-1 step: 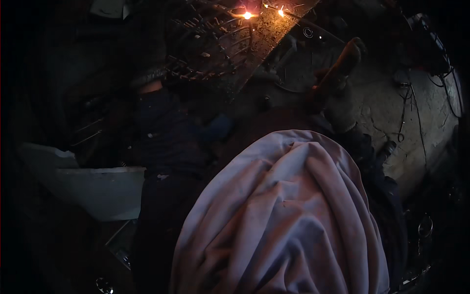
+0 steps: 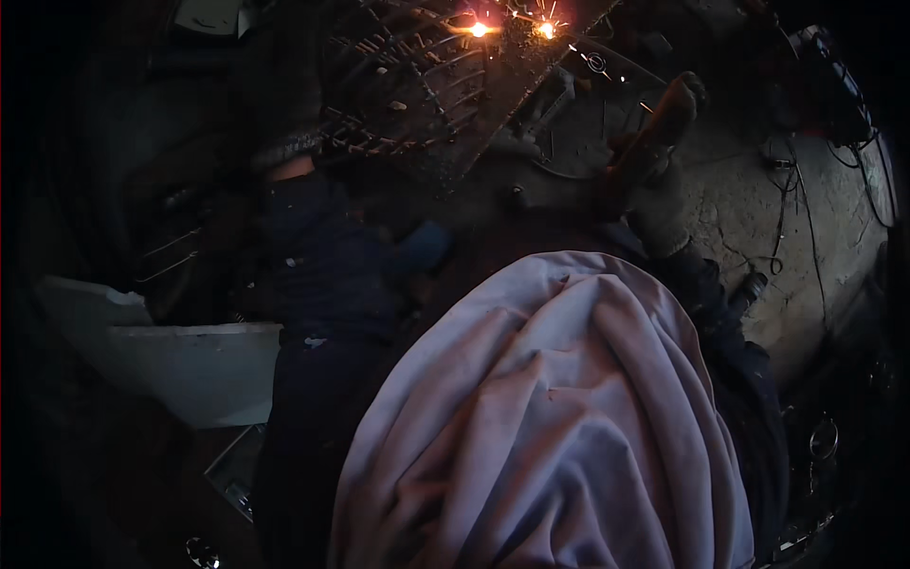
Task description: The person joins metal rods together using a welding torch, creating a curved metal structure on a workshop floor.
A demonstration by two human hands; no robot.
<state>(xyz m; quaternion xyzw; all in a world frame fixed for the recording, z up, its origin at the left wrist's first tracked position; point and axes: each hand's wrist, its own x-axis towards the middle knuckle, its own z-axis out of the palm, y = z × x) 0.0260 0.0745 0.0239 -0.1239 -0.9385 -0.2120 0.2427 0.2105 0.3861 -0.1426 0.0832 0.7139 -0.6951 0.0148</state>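
In a gloved grip at the upper right, my right hand [image 2: 659,218] is closed around a brown welding electrode holder [image 2: 659,123]. From its tip a thin welding rod [image 2: 626,66] slants up left to a bright, sparking point [image 2: 547,29] on a dark metal plate [image 2: 488,119]. A second bright glow [image 2: 479,29] shows just left of it. My left hand [image 2: 289,119] wears a knitted-cuff glove and lies in deep shadow beside the curved metal grid [image 2: 417,95]. Its fingers cannot be made out, nor whether they hold anything.
A pale cloth [image 2: 550,408] drapes over my front. At the left stands a broken-edged white container [image 2: 199,370]. Cables [image 2: 806,218] run over the concrete floor [image 2: 730,199] on the right, near a dark machine [image 2: 834,85]. Thin rods [image 2: 171,251] lie at the left.
Sparks now spray wider around the welding point, and nearby things appear a little brighter. Both hands stay in place.
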